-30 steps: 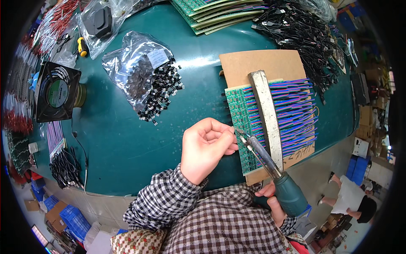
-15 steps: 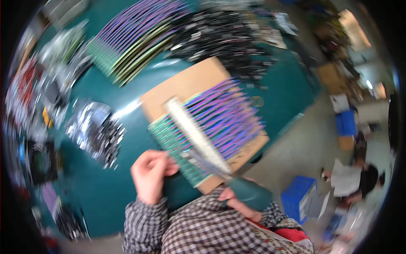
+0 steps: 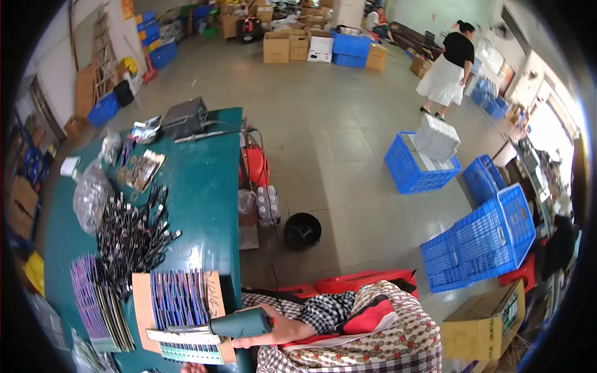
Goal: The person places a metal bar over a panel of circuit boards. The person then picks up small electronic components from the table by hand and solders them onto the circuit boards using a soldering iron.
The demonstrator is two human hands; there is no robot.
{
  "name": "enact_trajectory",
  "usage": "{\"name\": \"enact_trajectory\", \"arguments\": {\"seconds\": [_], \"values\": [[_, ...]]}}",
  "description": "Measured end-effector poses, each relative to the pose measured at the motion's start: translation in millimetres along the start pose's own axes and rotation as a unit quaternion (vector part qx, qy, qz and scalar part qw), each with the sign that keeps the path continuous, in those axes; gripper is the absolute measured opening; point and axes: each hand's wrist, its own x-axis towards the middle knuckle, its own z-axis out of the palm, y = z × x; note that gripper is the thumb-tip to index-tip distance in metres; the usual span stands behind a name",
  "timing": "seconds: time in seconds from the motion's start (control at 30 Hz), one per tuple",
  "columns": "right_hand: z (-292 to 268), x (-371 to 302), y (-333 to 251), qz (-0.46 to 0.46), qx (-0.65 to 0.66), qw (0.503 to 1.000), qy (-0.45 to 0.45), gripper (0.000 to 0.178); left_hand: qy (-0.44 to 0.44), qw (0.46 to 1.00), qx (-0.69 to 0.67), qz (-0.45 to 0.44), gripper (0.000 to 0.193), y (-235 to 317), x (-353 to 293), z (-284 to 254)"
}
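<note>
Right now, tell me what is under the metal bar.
Wires emerge along one side of the bar, green boards along the other, with cardboard beneath. The strip directly covered is hidden.

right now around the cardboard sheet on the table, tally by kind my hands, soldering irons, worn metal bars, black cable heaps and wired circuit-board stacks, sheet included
Right hand and left hand, the latter mostly out of frame: 2
Soldering iron: 1
Worn metal bar: 1
Cardboard sheet: 1
Black cable heap: 1
Wired circuit-board stack: 1
Total: 7
</note>
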Motion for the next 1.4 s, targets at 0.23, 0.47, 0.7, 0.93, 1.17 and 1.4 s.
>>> {"name": "enact_trajectory", "arguments": {"seconds": [0.23,0.47,0.7,0.93,1.17,1.4], "values": [[-0.2,3.1,-6.8,-0.003,0.103,0.993,-0.051,0.04,-0.021,0.999,-0.01,0.025,0.026,-5.9,12.1,-10.0],[6.2,5.5,-10.0,-0.048,0.191,0.978,-0.063,0.023,-0.111,0.957,0.17,0.208,0.02,-29.6,42.0,-38.9],[13.9,17.0,14.9,-0.039,0.148,0.988,-0.028,0.033,-0.032,0.999,-0.009,0.033,0.024,-11.1,11.5,-21.8],[8.1,27.6,-0.7,0.224,0.022,0.969,-0.1,0.024,-0.046,0.994,-0.103,-0.012,0.019,-14.4,8.2,-12.3],[10.9,33.7,20.9,0.168,0.061,0.965,-0.193,0.019,-0.058,0.996,-0.05,-0.042,0.017,14.4,1.2,-9.7],[10.6,44.6,-8.8,0.188,-0.004,0.977,-0.097,0.019,-0.086,0.996,-0.03,-0.021,0.016,13.2,0.9,0.3]]}}
